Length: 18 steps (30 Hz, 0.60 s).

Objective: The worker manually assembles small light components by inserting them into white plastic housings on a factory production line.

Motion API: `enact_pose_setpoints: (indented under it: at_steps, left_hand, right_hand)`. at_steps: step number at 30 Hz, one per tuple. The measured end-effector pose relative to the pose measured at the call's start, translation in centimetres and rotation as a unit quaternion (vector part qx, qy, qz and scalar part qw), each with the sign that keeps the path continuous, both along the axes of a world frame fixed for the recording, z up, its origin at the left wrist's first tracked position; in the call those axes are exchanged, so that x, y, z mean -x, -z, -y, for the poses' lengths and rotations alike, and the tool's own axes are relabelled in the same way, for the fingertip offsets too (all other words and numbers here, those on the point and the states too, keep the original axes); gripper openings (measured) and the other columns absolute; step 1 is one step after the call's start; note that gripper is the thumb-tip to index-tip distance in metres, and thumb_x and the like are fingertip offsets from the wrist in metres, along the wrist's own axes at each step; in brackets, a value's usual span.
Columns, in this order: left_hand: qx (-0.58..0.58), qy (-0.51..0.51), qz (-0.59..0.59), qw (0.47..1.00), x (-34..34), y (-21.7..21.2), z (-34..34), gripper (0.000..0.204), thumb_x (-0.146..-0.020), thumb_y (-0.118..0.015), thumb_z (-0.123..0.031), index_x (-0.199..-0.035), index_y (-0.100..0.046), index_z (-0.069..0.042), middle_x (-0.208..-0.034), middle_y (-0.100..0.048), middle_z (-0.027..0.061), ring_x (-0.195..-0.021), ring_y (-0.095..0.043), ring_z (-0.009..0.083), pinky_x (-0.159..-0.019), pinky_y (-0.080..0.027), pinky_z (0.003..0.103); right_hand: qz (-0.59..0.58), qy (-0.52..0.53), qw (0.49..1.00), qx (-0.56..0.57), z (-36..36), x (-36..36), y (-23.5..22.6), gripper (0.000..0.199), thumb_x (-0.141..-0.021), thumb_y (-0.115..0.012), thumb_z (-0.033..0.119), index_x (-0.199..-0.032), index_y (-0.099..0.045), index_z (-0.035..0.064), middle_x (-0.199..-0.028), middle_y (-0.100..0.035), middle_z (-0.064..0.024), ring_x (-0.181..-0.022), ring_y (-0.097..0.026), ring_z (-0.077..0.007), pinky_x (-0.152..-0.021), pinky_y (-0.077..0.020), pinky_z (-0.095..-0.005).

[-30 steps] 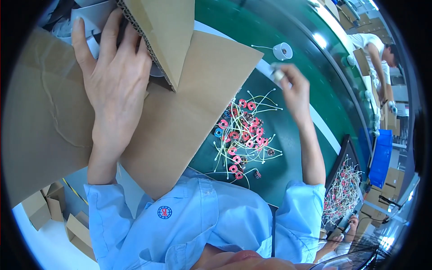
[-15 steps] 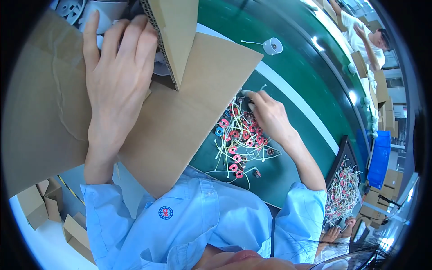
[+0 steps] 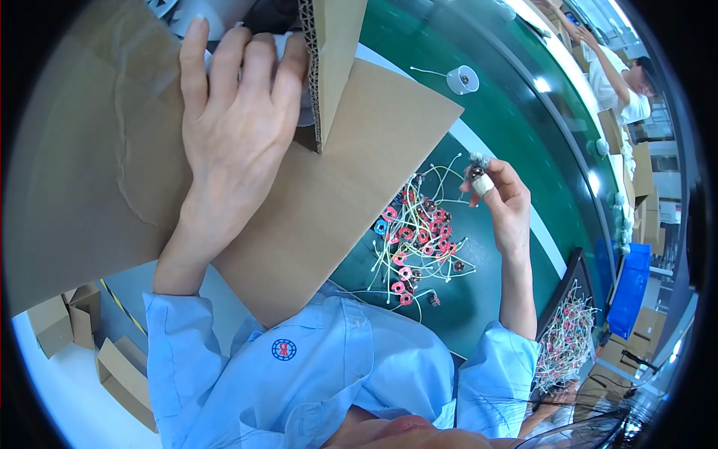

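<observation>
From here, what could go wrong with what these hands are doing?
1. The right hand holds a small dark part only at the fingertips, so it might slip.
2. Wires in the pile of red rings cross one another; pulling one could drag others along.
3. The left hand reaches into the carton beside a raw cardboard edge, which might scrape the fingers.

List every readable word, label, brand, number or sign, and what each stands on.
Blue shirt: round blue emblem with red markings in the middle, too small to read reliably.
Cardboard box: no lettering visible on the sides that show.
Elsewhere: nothing legible; the far background is too blurred.
</observation>
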State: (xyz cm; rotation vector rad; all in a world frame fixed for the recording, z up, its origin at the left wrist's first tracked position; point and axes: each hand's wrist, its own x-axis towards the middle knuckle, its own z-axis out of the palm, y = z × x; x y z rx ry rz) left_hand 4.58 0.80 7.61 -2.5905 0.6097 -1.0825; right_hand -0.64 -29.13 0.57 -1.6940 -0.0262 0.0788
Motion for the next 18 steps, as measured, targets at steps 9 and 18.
enact_pose_setpoints:
  at_steps: [9,18]
  left_hand:
    - [-0.008,0.131,-0.051,0.990,1.8,2.2,-2.2,0.035,-0.073,-0.057,-0.010,-0.108,-0.058,-0.009,-0.103,-0.055,0.0103,-0.102,-0.051,0.0264,-0.099,-0.036,0.047]
    - [0.385,0.176,-0.408,0.809,5.6,5.5,-2.8,0.059,-0.063,-0.075,-0.001,-0.116,-0.052,-0.007,-0.114,-0.050,0.0113,-0.101,-0.054,0.0257,-0.086,-0.046,0.035]
  right_hand:
    - [0.010,0.002,0.990,-0.140,0.6,1.8,-2.8,0.032,-0.086,-0.058,0.016,-0.112,-0.051,-0.0005,-0.099,-0.058,-0.0128,-0.080,-0.061,-0.0173,-0.061,-0.0489,-0.0248]
    - [0.129,-0.087,0.969,-0.194,-0.7,1.4,-7.3,0.037,-0.086,-0.059,0.017,-0.115,-0.047,-0.0023,-0.100,-0.058,-0.0177,-0.078,-0.064,-0.0238,-0.065,-0.0549,-0.0328]
